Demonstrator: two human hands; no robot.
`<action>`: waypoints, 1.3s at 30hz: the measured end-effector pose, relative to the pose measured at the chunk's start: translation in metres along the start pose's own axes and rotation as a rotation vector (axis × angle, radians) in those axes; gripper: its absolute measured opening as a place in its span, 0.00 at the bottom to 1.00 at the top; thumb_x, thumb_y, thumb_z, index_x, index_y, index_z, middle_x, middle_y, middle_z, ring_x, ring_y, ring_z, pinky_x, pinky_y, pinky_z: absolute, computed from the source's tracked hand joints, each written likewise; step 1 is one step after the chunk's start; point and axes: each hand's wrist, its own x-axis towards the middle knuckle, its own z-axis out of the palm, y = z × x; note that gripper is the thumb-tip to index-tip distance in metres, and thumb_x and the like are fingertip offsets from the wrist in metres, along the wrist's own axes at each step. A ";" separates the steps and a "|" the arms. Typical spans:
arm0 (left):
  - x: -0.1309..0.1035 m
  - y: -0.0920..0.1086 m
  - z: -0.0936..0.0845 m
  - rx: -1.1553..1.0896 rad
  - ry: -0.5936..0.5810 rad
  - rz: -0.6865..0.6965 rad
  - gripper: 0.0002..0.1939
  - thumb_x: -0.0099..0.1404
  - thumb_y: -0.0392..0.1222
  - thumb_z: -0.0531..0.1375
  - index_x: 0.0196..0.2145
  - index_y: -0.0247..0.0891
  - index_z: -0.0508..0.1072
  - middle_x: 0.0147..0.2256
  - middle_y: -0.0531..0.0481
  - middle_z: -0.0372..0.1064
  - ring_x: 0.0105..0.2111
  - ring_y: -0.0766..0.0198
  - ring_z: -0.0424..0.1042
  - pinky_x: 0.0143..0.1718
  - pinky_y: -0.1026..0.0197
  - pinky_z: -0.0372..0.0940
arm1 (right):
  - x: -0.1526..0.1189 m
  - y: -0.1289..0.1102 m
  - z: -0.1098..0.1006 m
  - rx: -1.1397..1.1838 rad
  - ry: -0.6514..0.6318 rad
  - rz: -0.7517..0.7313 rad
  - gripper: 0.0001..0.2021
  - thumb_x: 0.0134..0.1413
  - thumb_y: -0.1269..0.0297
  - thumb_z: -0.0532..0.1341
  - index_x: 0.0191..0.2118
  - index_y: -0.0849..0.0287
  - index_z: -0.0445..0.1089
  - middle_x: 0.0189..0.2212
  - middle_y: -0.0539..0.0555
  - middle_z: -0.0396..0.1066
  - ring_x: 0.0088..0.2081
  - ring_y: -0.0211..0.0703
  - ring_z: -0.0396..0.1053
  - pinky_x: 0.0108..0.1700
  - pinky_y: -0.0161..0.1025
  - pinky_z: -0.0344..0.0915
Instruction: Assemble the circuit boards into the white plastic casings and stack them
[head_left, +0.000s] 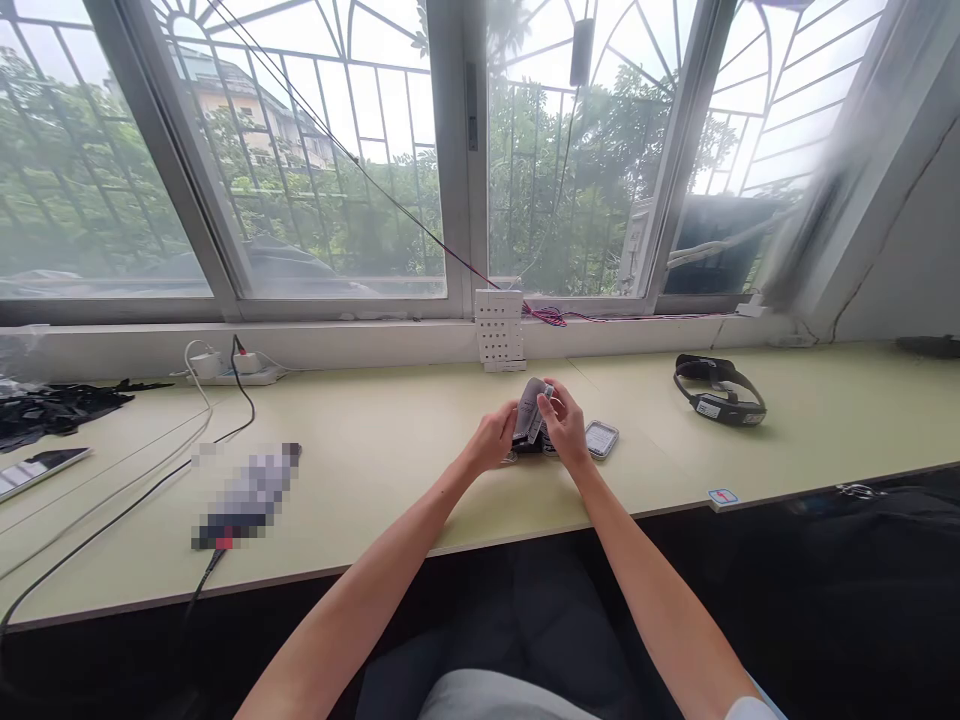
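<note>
Near the middle of the pale yellow table, both hands meet around a small grey flat piece. My left hand pinches its left edge. My right hand holds its right side, with a small light-coloured strip between thumb and fingers. Under the hands lie dark small items, partly hidden by the fingers. Just right of my right hand, a small grey rectangular case or lid lies flat on the table.
A black headband device rests at the right. On the left are a pixelated object with a black cable, a phone, black strips and a power strip. A white perforated block stands by the window.
</note>
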 end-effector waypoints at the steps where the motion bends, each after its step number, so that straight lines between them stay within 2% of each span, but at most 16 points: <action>1: 0.000 0.000 0.000 0.001 0.002 0.011 0.22 0.73 0.52 0.45 0.51 0.39 0.72 0.32 0.47 0.74 0.29 0.62 0.68 0.36 0.61 0.65 | 0.000 0.000 0.000 -0.001 -0.010 -0.006 0.24 0.58 0.46 0.61 0.54 0.57 0.68 0.42 0.58 0.75 0.38 0.46 0.74 0.36 0.41 0.73; 7: 0.000 0.000 0.003 0.060 0.059 0.008 0.21 0.74 0.50 0.46 0.55 0.39 0.70 0.27 0.50 0.71 0.24 0.65 0.65 0.33 0.63 0.62 | -0.001 -0.001 0.001 0.000 -0.030 -0.026 0.24 0.58 0.47 0.61 0.54 0.57 0.67 0.44 0.60 0.74 0.41 0.47 0.75 0.38 0.42 0.74; 11: 0.003 -0.002 0.001 0.110 0.110 -0.011 0.20 0.73 0.50 0.47 0.51 0.39 0.71 0.26 0.51 0.70 0.23 0.65 0.64 0.31 0.64 0.61 | -0.002 -0.001 0.003 -0.019 -0.031 -0.064 0.23 0.59 0.48 0.61 0.53 0.57 0.68 0.45 0.59 0.73 0.42 0.47 0.75 0.40 0.43 0.75; 14: 0.007 -0.005 -0.004 0.136 0.241 -0.041 0.19 0.72 0.51 0.48 0.49 0.40 0.72 0.28 0.50 0.72 0.24 0.64 0.67 0.30 0.65 0.60 | -0.001 0.002 0.003 -0.020 0.006 -0.075 0.23 0.59 0.47 0.61 0.53 0.56 0.67 0.44 0.59 0.73 0.41 0.46 0.75 0.42 0.44 0.75; 17: 0.011 -0.008 -0.011 0.130 0.439 -0.100 0.18 0.71 0.51 0.50 0.51 0.40 0.69 0.30 0.49 0.74 0.25 0.62 0.69 0.29 0.64 0.59 | -0.001 0.005 0.003 -0.025 0.041 -0.073 0.23 0.59 0.46 0.60 0.54 0.56 0.67 0.44 0.58 0.72 0.40 0.46 0.75 0.43 0.45 0.75; 19: 0.012 -0.009 -0.016 0.140 0.551 -0.137 0.18 0.71 0.49 0.51 0.53 0.40 0.67 0.28 0.51 0.72 0.23 0.63 0.66 0.29 0.64 0.58 | -0.001 0.007 0.003 -0.036 0.049 -0.072 0.23 0.59 0.46 0.60 0.53 0.56 0.67 0.44 0.58 0.71 0.39 0.45 0.75 0.43 0.45 0.75; 22: 0.012 -0.011 -0.022 0.172 0.619 -0.176 0.17 0.69 0.44 0.51 0.54 0.40 0.65 0.22 0.55 0.66 0.20 0.63 0.62 0.29 0.63 0.56 | -0.001 0.008 0.003 -0.042 0.054 -0.066 0.23 0.60 0.47 0.60 0.53 0.56 0.67 0.43 0.58 0.71 0.39 0.45 0.75 0.42 0.44 0.75; 26: 0.012 -0.016 -0.024 0.255 0.578 -0.222 0.14 0.66 0.37 0.51 0.48 0.40 0.70 0.20 0.55 0.62 0.20 0.62 0.63 0.30 0.62 0.57 | -0.001 0.008 0.004 -0.043 0.073 -0.066 0.22 0.60 0.48 0.60 0.53 0.57 0.67 0.42 0.57 0.71 0.38 0.45 0.76 0.41 0.44 0.75; 29: 0.012 -0.021 -0.022 0.272 0.485 -0.249 0.11 0.63 0.35 0.52 0.38 0.40 0.73 0.20 0.54 0.63 0.21 0.61 0.65 0.30 0.62 0.58 | 0.000 0.008 0.004 -0.052 0.091 -0.070 0.21 0.61 0.49 0.60 0.53 0.57 0.67 0.41 0.57 0.72 0.38 0.45 0.76 0.41 0.44 0.74; 33: 0.012 -0.026 -0.016 0.244 0.373 -0.275 0.09 0.59 0.34 0.55 0.35 0.40 0.74 0.20 0.52 0.67 0.23 0.59 0.68 0.30 0.61 0.60 | 0.000 0.007 0.004 -0.048 0.101 -0.078 0.20 0.61 0.49 0.60 0.52 0.57 0.66 0.40 0.57 0.73 0.37 0.45 0.76 0.39 0.43 0.74; 36: 0.012 -0.027 -0.015 0.263 0.348 -0.313 0.09 0.57 0.33 0.56 0.34 0.40 0.74 0.25 0.47 0.72 0.30 0.56 0.73 0.32 0.60 0.62 | 0.000 0.008 0.004 -0.050 0.105 -0.081 0.20 0.61 0.49 0.60 0.52 0.57 0.66 0.39 0.56 0.73 0.37 0.45 0.76 0.39 0.42 0.74; 39: 0.011 -0.025 -0.018 0.328 0.327 -0.418 0.09 0.59 0.33 0.56 0.36 0.39 0.74 0.33 0.43 0.77 0.38 0.54 0.76 0.36 0.60 0.65 | 0.000 0.008 0.004 -0.062 0.107 -0.074 0.21 0.61 0.49 0.59 0.52 0.57 0.67 0.38 0.56 0.73 0.37 0.45 0.76 0.38 0.41 0.74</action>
